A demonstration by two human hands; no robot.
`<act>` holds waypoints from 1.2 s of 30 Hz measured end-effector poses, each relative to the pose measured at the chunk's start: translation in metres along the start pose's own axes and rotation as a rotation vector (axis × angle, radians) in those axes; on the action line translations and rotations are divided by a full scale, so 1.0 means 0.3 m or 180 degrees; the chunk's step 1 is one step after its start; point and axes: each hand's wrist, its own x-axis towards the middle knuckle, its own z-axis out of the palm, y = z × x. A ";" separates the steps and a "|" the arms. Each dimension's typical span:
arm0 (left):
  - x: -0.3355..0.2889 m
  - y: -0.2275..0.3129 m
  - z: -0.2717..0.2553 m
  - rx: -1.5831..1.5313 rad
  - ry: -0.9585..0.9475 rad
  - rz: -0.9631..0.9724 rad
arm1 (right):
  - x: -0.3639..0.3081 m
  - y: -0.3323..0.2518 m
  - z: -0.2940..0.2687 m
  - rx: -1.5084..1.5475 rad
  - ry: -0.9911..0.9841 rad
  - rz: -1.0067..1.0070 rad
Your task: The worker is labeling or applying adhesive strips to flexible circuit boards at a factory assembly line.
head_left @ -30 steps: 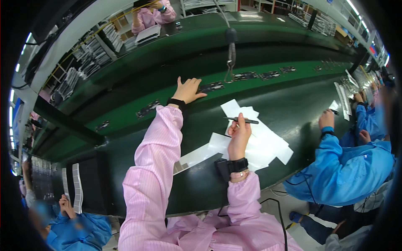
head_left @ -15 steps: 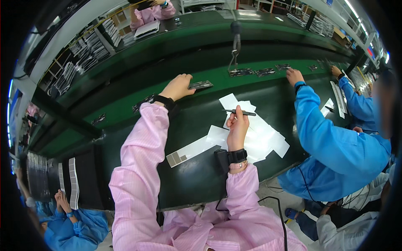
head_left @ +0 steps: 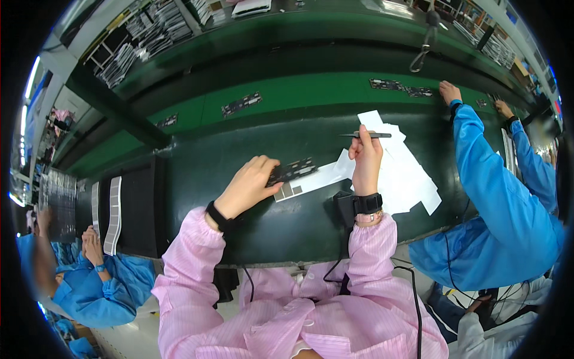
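Observation:
My left hand [head_left: 248,184] grips the left end of a dark circuit board [head_left: 294,171], fingers above and thumb below. The board is over the near worktop, partly covering a white label strip [head_left: 320,181] with small grey-brown squares at its left end. Above a pile of white sheets [head_left: 400,173], my right hand [head_left: 366,152] pinches dark tweezers [head_left: 372,136], which lie crosswise with the thin tip pointing left. Black bands are on both wrists.
More circuit boards [head_left: 242,104] lie on the green conveyor belt [head_left: 311,90] beyond the worktop. A co-worker's blue sleeve [head_left: 478,149] reaches toward the belt at right. Another person's clasped hands [head_left: 92,246] are at far left, beside label strips [head_left: 113,215]. A metal hook [head_left: 420,60] hangs above the belt.
My left hand has brought a circuit board from the belt back to the near worktop, beside the label strip. The right hand still holds the tweezers. The view has shifted.

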 end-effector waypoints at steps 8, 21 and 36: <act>0.086 0.008 0.087 0.0299 0.0105 0.0148 | -0.159 0.089 -0.021 -0.1399 -0.1331 0.0881; -0.151 0.224 0.050 0.0346 -0.0792 0.0453 | -0.146 0.109 -0.021 -0.1585 -0.0644 0.0474; -0.105 0.178 0.128 0.0290 -0.0441 0.0300 | -0.199 0.106 -0.012 -0.3045 -0.1194 -0.0561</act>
